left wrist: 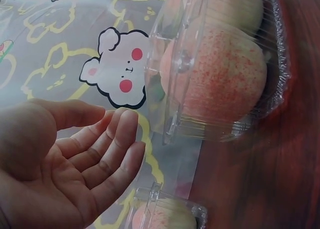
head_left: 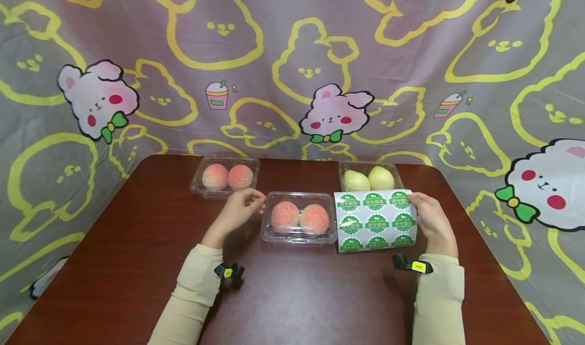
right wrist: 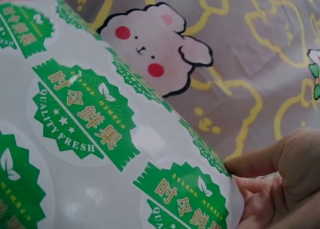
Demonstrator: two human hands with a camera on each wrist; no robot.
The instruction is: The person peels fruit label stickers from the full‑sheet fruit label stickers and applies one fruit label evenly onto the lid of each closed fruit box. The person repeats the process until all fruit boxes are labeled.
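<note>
My right hand pinches the right edge of a white sheet of round green stickers; in the right wrist view the stickers read "QUALITY FRESH". The sheet's left edge is beside a clear plastic box with two peaches in the middle of the table. At that box's left side is my left hand, its fingers loosely bent and holding nothing. The left wrist view shows the fingertips of the left hand a small gap away from the box wall, with a peach inside.
Farther back on the left stands another clear box with two peaches. At the back right, a clear box with two pale yellow-green pears is partly hidden by the sheet. A patterned cloth hangs behind the brown table.
</note>
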